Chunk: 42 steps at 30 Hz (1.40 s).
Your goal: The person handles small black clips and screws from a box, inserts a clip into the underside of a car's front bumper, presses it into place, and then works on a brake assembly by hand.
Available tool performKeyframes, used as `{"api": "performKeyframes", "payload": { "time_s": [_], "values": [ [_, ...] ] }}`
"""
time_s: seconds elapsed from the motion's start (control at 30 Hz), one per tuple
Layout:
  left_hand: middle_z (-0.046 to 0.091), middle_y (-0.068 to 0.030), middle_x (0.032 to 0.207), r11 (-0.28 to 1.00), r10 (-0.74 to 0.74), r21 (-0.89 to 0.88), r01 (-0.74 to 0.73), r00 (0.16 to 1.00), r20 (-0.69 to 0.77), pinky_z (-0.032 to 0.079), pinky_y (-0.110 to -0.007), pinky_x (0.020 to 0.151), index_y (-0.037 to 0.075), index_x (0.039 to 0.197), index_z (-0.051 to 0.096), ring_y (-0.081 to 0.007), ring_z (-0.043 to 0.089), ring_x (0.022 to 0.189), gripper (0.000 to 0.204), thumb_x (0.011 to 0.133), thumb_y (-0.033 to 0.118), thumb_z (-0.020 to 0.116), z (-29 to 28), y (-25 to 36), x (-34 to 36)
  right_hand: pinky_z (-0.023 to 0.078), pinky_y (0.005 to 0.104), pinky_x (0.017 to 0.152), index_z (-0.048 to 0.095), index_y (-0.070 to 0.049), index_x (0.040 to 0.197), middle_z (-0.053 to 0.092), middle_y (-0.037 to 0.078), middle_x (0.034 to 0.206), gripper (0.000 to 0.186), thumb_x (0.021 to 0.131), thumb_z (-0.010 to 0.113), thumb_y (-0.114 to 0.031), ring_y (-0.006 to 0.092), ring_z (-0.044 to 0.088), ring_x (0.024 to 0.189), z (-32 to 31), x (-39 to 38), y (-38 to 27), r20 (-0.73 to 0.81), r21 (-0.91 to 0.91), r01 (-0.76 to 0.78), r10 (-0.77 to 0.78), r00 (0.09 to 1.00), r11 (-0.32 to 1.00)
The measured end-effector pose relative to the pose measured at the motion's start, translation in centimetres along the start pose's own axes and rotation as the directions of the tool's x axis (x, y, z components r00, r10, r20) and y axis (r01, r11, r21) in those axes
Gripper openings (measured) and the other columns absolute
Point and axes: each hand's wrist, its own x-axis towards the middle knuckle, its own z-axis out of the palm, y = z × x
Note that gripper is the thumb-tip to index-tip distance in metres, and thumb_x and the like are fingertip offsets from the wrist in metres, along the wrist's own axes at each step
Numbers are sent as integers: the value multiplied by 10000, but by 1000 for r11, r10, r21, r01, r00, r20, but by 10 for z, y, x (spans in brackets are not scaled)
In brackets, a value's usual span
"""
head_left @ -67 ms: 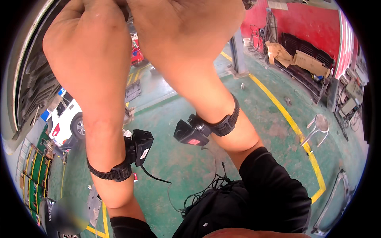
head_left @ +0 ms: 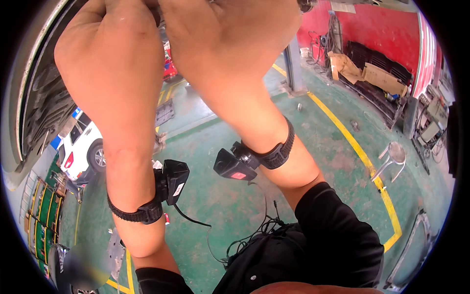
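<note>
Both arms are raised close to the camera. My left hand (head_left: 110,44) has its fingers bent and closed at the upper edge, on something I cannot make out. My right hand (head_left: 227,34) is beside it, its fingers hidden at the top edge. A dark underside with a pale-edged rim (head_left: 36,93), apparently of a vehicle, runs along the upper left. Black strapped devices with cables sit on my left forearm (head_left: 171,181) and right forearm (head_left: 237,161).
Behind are a white car (head_left: 81,152), a grey lift post (head_left: 293,68), and a dark bench (head_left: 382,115) with cardboard by a red wall. A metal stool (head_left: 394,154) stands on the right of the green floor (head_left: 333,137). A metal frame (head_left: 406,250) lies lower right.
My left hand has shifted very slightly to the right at the top. Otherwise nothing visibly differs.
</note>
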Motion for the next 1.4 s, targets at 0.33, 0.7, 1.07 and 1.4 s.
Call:
{"api": "performKeyframes", "payload": {
  "time_s": [0.33, 0.7, 1.07, 1.4],
  "values": [
    [642, 0, 633, 994, -51, -93, 56, 997, 62, 413, -255, 554, -24, 861, 742, -64, 504, 592, 499, 998, 433, 595, -2, -3, 3, 562, 246, 615, 645, -5, 977, 703, 86, 789, 219, 849, 784, -117, 134, 704, 673, 5, -5, -11, -10, -38, -151, 151, 989, 988],
    [612, -50, 587, 993, -17, -117, 23, 998, 53, 437, -282, 561, -48, 823, 720, -90, 508, 567, 496, 979, 410, 613, -2, -5, 5, 466, 301, 499, 615, 16, 954, 651, 107, 687, 208, 937, 686, -179, 134, 587, 549, 10, -11, -15, 20, -132, -177, 181, 983, 975],
    [590, -57, 544, 960, -25, -276, 49, 996, 89, 403, -294, 521, -39, 721, 688, -91, 490, 530, 428, 978, 296, 619, -1, -4, 8, 515, 325, 547, 637, 35, 916, 674, 145, 677, 174, 917, 683, -132, 224, 668, 590, -4, 10, -37, 160, -119, -274, 291, 943, 954],
    [546, 1, 603, 967, -37, -248, 67, 992, 125, 365, -226, 506, -9, 721, 648, -58, 459, 555, 464, 995, 364, 623, -2, -3, 6, 368, 258, 424, 664, 28, 652, 561, 27, 496, 312, 748, 863, -192, 63, 471, 462, -9, 14, -2, 84, -44, -471, 473, 877, 881]
  ]
}}
